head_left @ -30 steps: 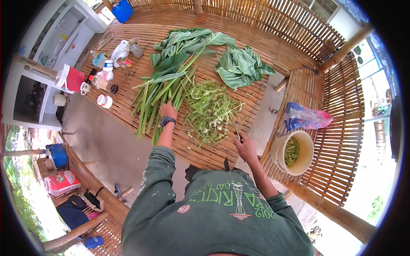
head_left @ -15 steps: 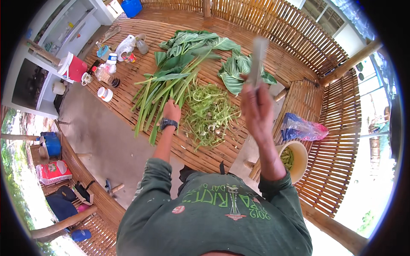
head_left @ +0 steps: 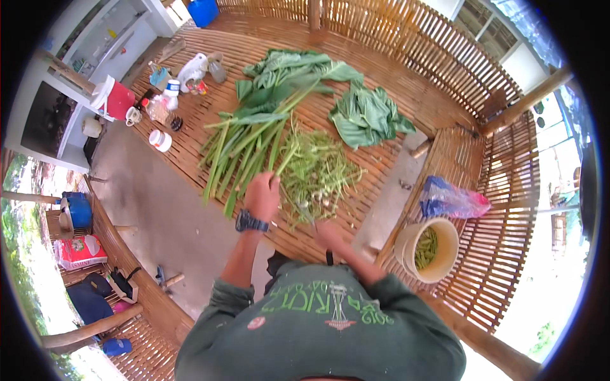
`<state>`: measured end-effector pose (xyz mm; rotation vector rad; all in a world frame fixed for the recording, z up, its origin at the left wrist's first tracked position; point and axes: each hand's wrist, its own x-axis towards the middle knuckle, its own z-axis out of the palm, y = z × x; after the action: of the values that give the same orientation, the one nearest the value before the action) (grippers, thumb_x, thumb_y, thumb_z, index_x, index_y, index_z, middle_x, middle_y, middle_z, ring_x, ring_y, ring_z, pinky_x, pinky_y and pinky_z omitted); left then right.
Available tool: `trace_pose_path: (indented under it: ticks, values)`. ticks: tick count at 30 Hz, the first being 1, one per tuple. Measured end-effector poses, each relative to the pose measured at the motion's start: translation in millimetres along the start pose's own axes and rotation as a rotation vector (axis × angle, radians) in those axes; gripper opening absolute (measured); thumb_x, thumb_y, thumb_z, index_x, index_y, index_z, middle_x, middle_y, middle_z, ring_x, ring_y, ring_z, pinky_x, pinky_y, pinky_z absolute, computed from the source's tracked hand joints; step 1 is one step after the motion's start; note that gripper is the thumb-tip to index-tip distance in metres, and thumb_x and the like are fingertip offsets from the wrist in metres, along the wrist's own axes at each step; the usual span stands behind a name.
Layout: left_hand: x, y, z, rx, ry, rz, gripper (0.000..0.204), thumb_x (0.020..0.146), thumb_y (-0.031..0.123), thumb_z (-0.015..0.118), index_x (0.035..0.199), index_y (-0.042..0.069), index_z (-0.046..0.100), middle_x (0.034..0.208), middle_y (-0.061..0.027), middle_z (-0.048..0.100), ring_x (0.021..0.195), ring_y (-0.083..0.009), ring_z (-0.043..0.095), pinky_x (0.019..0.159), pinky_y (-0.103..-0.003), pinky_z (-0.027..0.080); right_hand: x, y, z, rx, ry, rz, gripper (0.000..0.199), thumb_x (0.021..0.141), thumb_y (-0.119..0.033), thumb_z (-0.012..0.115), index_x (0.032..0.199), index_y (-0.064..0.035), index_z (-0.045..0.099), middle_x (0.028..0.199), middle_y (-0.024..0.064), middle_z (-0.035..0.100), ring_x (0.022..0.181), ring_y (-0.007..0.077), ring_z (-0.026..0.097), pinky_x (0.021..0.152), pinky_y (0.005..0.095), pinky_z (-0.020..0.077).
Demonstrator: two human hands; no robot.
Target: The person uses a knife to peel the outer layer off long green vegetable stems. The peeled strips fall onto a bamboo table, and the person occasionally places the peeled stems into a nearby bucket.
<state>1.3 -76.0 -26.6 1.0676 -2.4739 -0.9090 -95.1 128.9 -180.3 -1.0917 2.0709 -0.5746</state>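
A slatted bamboo floor [head_left: 381, 171] carries long green stalks [head_left: 244, 149] at centre, left of the trimmings pile [head_left: 318, 171]. The left hand [head_left: 262, 195] curls around their near ends; they look light, bendy, best gripped low. The right hand [head_left: 329, 233] is blurred, fingers unclear

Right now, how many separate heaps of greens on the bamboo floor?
3. Long stalks with leaves under the left hand; trimmed peelings in the middle, by the right hand; folded leaves at far right. The bucket holds cut pieces too.
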Motion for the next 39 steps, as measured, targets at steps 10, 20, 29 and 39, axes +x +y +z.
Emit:
trace_pose_path:
  ticks: [10, 20, 29, 39]
  values:
    - [-20, -8, 37, 0.151, 0.307, 0.314, 0.022, 0.096, 0.017, 0.072, 0.117, 0.015, 0.078, 0.086, -0.0078, 0.062, 0.082, -0.0277, 0.062, 0.079, -0.04, 0.051, -60, -50, -133, 0.488, 0.488, 0.046, 0.045, 0.107, -0.041, 0.055, 0.128, -0.0023, 0.063, 0.089, 0.0216, 0.069, 0.084, 0.0384, 0.067, 0.077, 0.0464, 0.0522]
    - [-19, 29, 28, -0.734, -0.03, -0.012, 0.027, 0.108, 0.01, 0.054, 0.129, 0.009, 0.07, 0.109, -0.0054, 0.07, 0.085, -0.0163, 0.067, 0.072, -0.03, 0.054, -55, -114, -131, 0.685, 0.425, -0.121, 0.034, 0.104, -0.025, 0.068, 0.131, -0.0043, 0.068, 0.08, 0.0001, 0.058, 0.07, 0.0077, 0.047, 0.061, 0.0269, 0.0393]
    - [-7, 41, 45, -1.448, -0.008, -0.504, 0.025, 0.108, 0.018, 0.055, 0.128, 0.004, 0.054, 0.088, -0.0069, 0.06, 0.064, -0.0159, 0.058, 0.053, -0.031, 0.05, -90, -122, -111, 0.254, 0.478, -0.324, 0.044, 0.104, -0.026, 0.063, 0.142, -0.0038, 0.06, 0.109, 0.0241, 0.072, 0.091, 0.0376, 0.072, 0.079, 0.0432, 0.0569]
    - [3, 9, 60, -1.602, -0.271, -0.707, 0.031, 0.112, 0.035, 0.044, 0.1, 0.008, 0.055, 0.069, -0.0079, 0.055, 0.051, -0.0212, 0.049, 0.047, -0.033, 0.043, -97, -125, -108, 0.162, 0.49, -0.437, 0.05, 0.1, -0.025, 0.068, 0.146, -0.0107, 0.057, 0.109, 0.0145, 0.075, 0.079, 0.0316, 0.073, 0.066, 0.0415, 0.0581]
